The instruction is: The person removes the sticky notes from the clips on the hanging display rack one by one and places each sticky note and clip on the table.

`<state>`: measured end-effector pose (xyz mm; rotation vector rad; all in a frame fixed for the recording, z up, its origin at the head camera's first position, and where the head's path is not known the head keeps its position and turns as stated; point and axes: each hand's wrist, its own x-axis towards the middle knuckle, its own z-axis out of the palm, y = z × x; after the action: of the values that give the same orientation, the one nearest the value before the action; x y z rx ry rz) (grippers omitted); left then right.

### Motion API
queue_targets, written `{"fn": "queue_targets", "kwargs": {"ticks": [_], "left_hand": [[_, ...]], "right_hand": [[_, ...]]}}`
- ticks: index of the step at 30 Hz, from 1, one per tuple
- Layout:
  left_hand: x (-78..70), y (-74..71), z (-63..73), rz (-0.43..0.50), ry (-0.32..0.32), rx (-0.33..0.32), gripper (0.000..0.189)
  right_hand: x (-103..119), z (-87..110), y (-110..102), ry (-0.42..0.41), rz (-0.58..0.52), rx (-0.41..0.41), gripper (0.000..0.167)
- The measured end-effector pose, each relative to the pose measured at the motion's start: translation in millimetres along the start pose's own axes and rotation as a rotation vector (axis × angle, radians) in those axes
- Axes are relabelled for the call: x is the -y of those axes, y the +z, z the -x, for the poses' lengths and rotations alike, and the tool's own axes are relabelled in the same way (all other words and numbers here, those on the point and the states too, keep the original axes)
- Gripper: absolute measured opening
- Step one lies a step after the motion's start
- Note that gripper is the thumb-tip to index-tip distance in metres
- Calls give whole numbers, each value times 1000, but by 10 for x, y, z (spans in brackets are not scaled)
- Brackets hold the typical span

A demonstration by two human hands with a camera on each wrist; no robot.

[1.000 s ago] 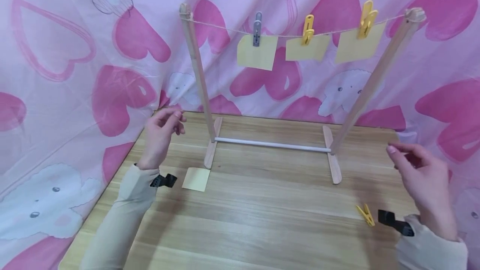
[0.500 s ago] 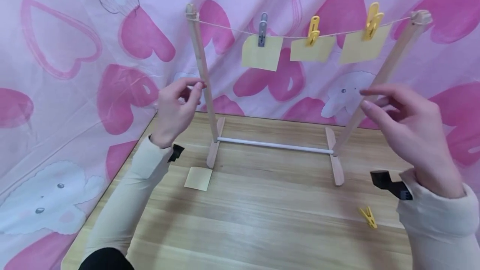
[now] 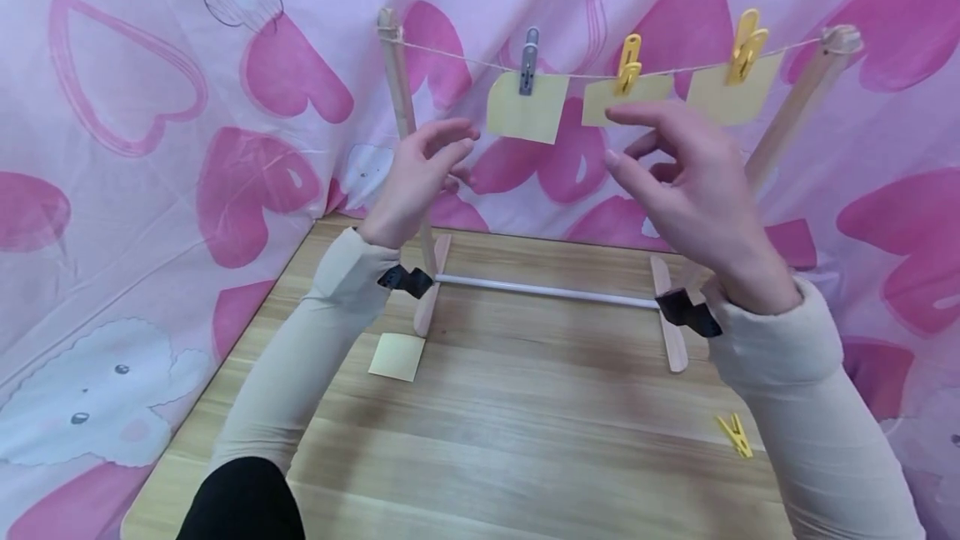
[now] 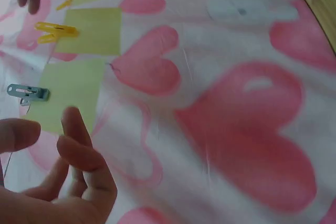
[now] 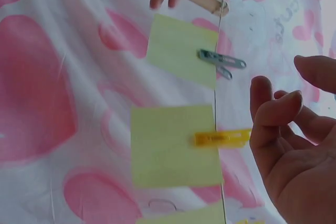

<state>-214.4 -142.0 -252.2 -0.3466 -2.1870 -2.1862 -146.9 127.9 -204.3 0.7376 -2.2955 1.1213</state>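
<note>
My left hand (image 3: 420, 177) is raised in front of the left post, nearest to the paper note (image 3: 525, 111) that hangs from a grey clothespin (image 3: 528, 61). Its fingers are loosely bent, with a gap to the thumb and nothing between them. In front of the middle note (image 3: 600, 100), under a yellow clothespin (image 3: 628, 65), hovers my right hand (image 3: 693, 182), thumb and forefinger apart and holding nothing. It partly covers the right note (image 3: 738, 90), which hangs from another yellow clothespin (image 3: 746, 48). The right wrist view shows the grey clothespin (image 5: 220, 60) gripping its note at the string.
A string (image 3: 450, 55) runs between two wooden posts (image 3: 397, 77), joined below by a white rod (image 3: 543, 290). On the wooden table (image 3: 525, 440) lie a loose note (image 3: 397, 357) at left and a yellow clothespin (image 3: 735, 436) at right. A heart-patterned curtain (image 3: 150, 215) stands behind.
Both hands have risen from low at the sides toward the hanging notes. The left moved right and up, the right moved left and up. Notes and clothespins stay in place.
</note>
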Motion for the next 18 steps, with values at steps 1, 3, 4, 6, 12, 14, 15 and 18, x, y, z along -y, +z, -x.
{"fn": "queue_targets", "kwargs": {"ticks": [1, 3, 4, 6, 12, 14, 15, 18], "left_hand": [[-16, 26, -21, 58, -38, 8, 38], [-44, 76, -55, 153, -87, 18, 40], [-57, 103, -69, 190, -106, 18, 40], [-70, 154, -94, 241, -122, 18, 41], [-59, 287, -151, 219, -84, -10, 40], [-62, 319, -169, 213, -73, -26, 39], [-62, 332, -179, 212, -69, -35, 39], [-65, 362, -201, 213, -62, -44, 37]], "right_hand": [[12, -36, 26, 9, -14, 2, 39], [35, -107, 71, 27, -33, 2, 39], [49, -144, 92, 39, -38, 3, 39], [79, -213, 128, 74, -34, 9, 39], [131, -396, 239, 153, -22, 14, 38], [141, -459, 276, 175, -20, 14, 39], [149, -492, 296, 191, -23, 18, 40], [176, -587, 356, 227, -17, 40, 44]]}}
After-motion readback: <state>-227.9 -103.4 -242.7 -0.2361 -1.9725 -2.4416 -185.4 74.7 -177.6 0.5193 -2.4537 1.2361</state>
